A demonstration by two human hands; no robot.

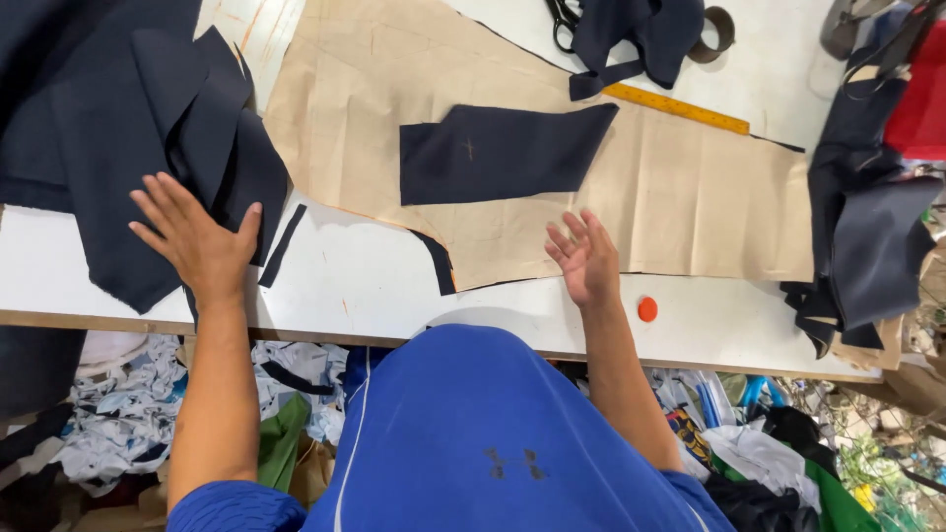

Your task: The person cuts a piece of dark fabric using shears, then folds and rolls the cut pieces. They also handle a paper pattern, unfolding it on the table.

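**Head view: cutting table, two hands, dark cloth over a paper pattern**

Head view, nearest first: scraps of cloth [128, 414] heaped on the floor below the table edge; the person's blue shirt [473, 433].

White table [374, 296]: one.

Left hand [197, 241]: fingers spread wide, palm flat on the pile of navy cloth pieces [118, 128] at the table's left end; it grips nothing.

Right hand [586, 258]: open, fingers loosely fanned, at the lower edge of the tan paper pattern [690, 197]; whether it touches the paper cannot be told.

Round orange chalk [646, 309]: one, just right of that hand.

Narrow navy strip [283, 246]: one, beside the left thumb.

Cut navy panel [503, 153]: one, roughly oblong with one slanted end, flat and matte, lying mid-pattern.

Yellow ruler [678, 108]: one, at a slant on the pattern's far edge.

Scissors [564, 20]: one pair, partly under navy cloth [636, 34].

Tape roll [719, 30]: one.

Dark fabric heap [867, 227]: far right.
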